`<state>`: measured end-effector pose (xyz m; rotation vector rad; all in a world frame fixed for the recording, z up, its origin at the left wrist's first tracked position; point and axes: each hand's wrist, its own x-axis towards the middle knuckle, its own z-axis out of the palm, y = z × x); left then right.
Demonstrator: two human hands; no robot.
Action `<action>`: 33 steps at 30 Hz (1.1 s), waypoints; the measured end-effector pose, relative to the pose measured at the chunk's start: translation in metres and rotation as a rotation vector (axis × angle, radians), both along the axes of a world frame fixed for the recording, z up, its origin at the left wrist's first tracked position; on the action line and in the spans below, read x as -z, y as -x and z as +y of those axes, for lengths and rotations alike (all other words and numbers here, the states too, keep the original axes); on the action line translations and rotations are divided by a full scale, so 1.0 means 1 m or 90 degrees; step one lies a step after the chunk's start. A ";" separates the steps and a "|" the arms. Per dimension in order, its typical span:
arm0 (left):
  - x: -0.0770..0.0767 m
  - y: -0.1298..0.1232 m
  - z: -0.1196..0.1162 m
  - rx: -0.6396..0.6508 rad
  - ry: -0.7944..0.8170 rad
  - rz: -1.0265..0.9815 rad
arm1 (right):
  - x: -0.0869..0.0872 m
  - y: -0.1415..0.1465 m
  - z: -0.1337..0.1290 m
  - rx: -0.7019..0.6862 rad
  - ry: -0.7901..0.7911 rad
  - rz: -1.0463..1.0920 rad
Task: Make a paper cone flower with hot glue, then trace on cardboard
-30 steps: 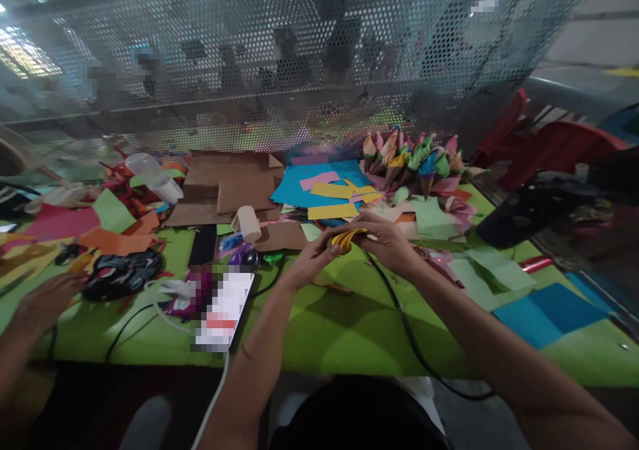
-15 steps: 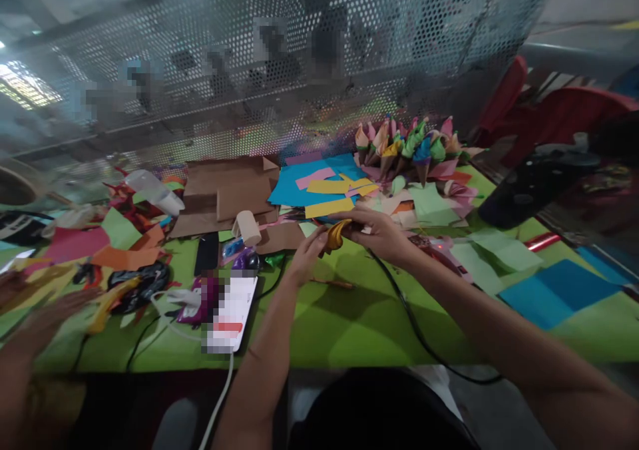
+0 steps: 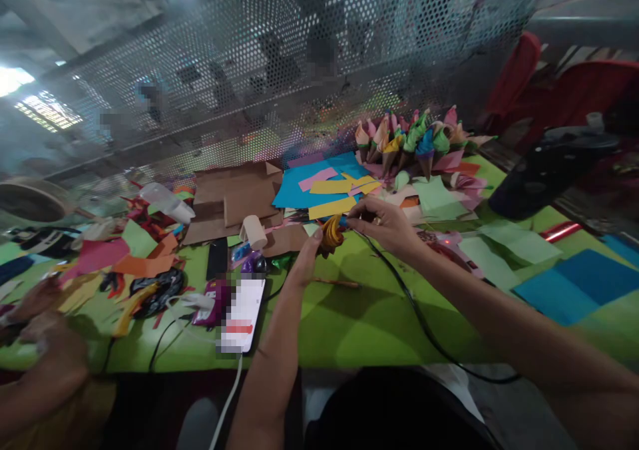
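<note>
My left hand is closed on a yellow twisted paper swirl, held just above the green table. At the swirl's right end my right hand pinches with its fingertips, where a small blue bit shows. Whether that blue bit is joined to the swirl I cannot tell. Below the hands a thin brown stick lies on the table. Beyond them are yellow paper strips on a blue sheet. Several paper cones with coloured swirls stand at the back right.
A phone with a white cable lies left of my forearm. A black cord crosses the table by a pink glue gun. Brown paper lies at the back. A dark tumbler stands right. Another person's hands are far left.
My right hand has shifted from over the yellow swirl to its right end, and the blue bit now shows. The other person's hands have moved. The whole view has shifted slightly.
</note>
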<state>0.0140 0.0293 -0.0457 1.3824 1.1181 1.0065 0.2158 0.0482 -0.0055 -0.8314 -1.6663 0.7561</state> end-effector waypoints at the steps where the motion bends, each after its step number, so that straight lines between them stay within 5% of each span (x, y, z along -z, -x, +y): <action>1: 0.001 0.001 0.000 -0.005 0.000 -0.006 | 0.000 0.000 -0.001 -0.007 -0.005 -0.008; 13: -0.001 -0.003 0.000 -0.004 0.030 -0.074 | 0.000 0.004 -0.004 -0.091 -0.068 -0.104; 22: -0.016 0.000 -0.008 0.037 -0.099 0.054 | -0.020 -0.011 -0.011 -0.026 0.000 -0.005; 33: -0.025 -0.002 -0.015 0.050 -0.255 0.144 | -0.039 -0.011 -0.024 -0.115 -0.102 -0.162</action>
